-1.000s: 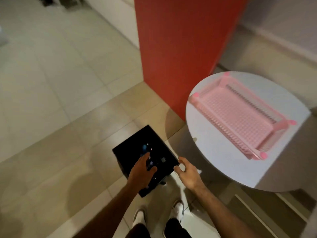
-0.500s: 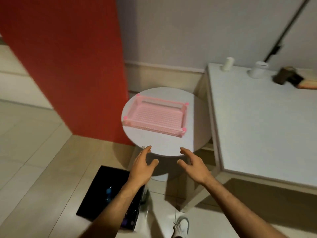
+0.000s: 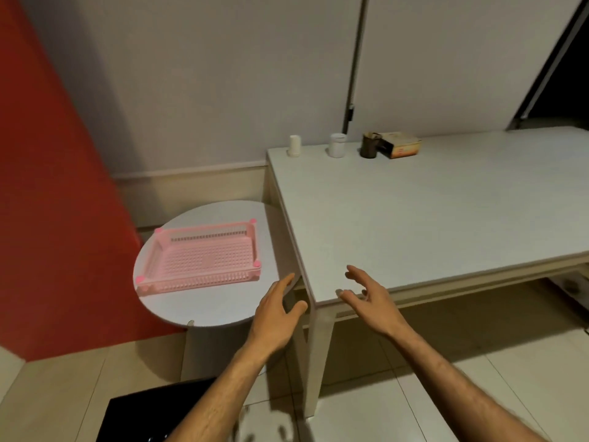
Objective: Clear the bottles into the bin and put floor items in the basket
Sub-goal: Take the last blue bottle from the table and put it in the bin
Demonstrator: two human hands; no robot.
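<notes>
A: Nearest to us, low on the left, we've got the black bin (image 3: 134, 419) on the floor tiles, its corner cut off by the bottom edge and partly hidden by our left forearm. What's inside it we can't make out.

B: And just above that, our left hand (image 3: 274, 317), fingers loosely spread, thumb out to the right, holding nothing, raised in front of the gap between the round table (image 3: 223, 307) and the big one.

A: Our right hand (image 3: 371, 299) is beside it, also empty, fingers splayed and slightly curled, over the near corner of the long white table (image 3: 414, 218).

B: Going further out on the left, the pink basket (image 3: 199, 256) sits flat on the round table, shallow and perforated, nothing in it that we can see.

A: Behind that, a red panel (image 3: 47, 202) runs down the left side.

B: At the far edge of the long table, against the wall: a stack of white cups (image 3: 294, 146), a white cup (image 3: 337, 145), a dark mug (image 3: 370, 145) and a cardboard box (image 3: 400, 145) touching it.
</notes>
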